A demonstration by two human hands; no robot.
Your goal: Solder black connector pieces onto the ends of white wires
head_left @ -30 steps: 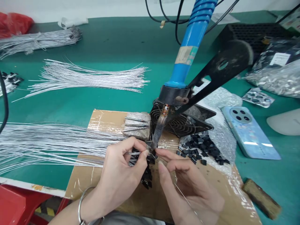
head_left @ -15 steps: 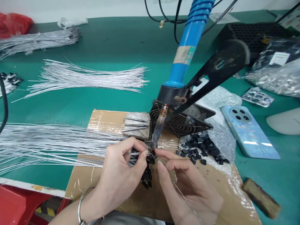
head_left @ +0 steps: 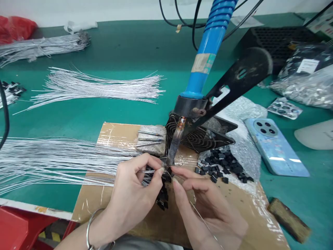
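The blue-handled soldering iron (head_left: 198,78) stands clamped in a black bracket (head_left: 240,74), its tip pointing down at my fingers. My left hand (head_left: 136,185) is closed in a pinch on a thin silvery wire (head_left: 147,171), with the wire's end right beside the iron's tip. Opposite it, my right hand (head_left: 210,205) pinches a thin strand of solder wire (head_left: 204,223), which trails back over the palm. Fingertips partly hide the spot where wire, solder and tip come together. Small black pieces (head_left: 162,198) lie just below my hands.
Long wires (head_left: 65,158) spread at the left, with another bundle (head_left: 104,85) behind. A black fan (head_left: 208,133) stands behind the iron, beside a block holding metal rods (head_left: 152,147). Black parts (head_left: 226,165) and a phone (head_left: 275,146) lie right. Cardboard (head_left: 104,194) is underneath.
My right hand has shifted very slightly to the left, staying near the tip. The view has moved a little; both pinches look the same.
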